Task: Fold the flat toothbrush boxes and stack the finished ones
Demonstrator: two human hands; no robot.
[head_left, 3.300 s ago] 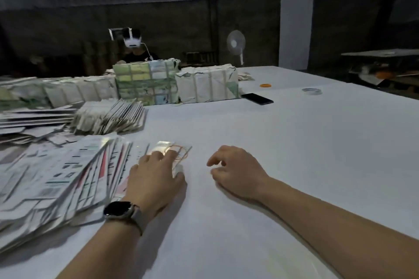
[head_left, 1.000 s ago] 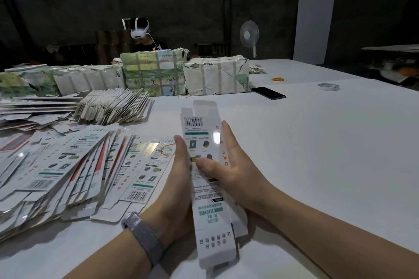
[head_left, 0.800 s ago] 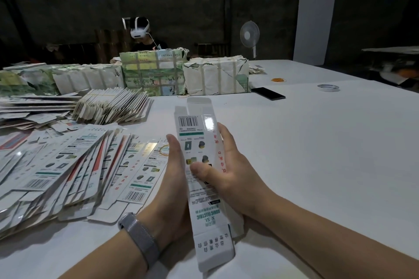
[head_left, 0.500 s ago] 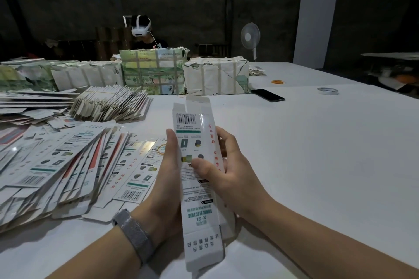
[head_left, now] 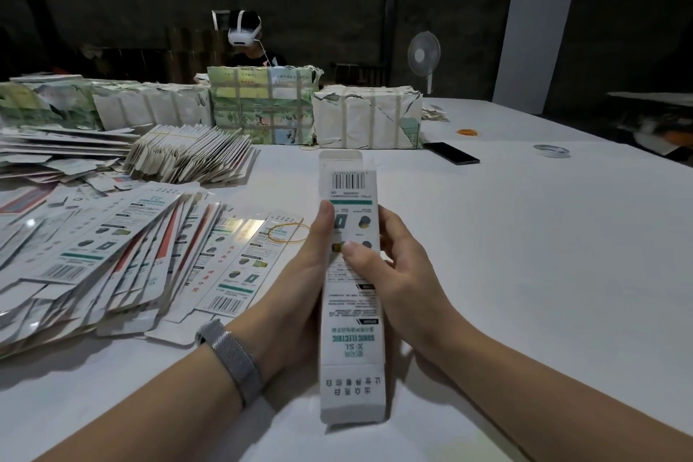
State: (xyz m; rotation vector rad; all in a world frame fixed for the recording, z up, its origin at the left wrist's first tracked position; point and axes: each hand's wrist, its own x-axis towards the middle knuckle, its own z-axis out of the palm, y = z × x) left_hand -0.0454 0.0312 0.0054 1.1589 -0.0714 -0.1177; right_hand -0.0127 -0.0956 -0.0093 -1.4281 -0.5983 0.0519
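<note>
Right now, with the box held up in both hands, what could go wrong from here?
The toothbrush box is squeezed between left hand and right hand; too much pressure could crease its panels. Its end flaps are open and could bend. The fanned flat boxes beside the left forearm could get scattered.

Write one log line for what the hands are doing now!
left hand: grips toothbrush box | right hand: grips same box, thumb on front | box: lifted, end flaps unfolded | flat boxes: left
</note>
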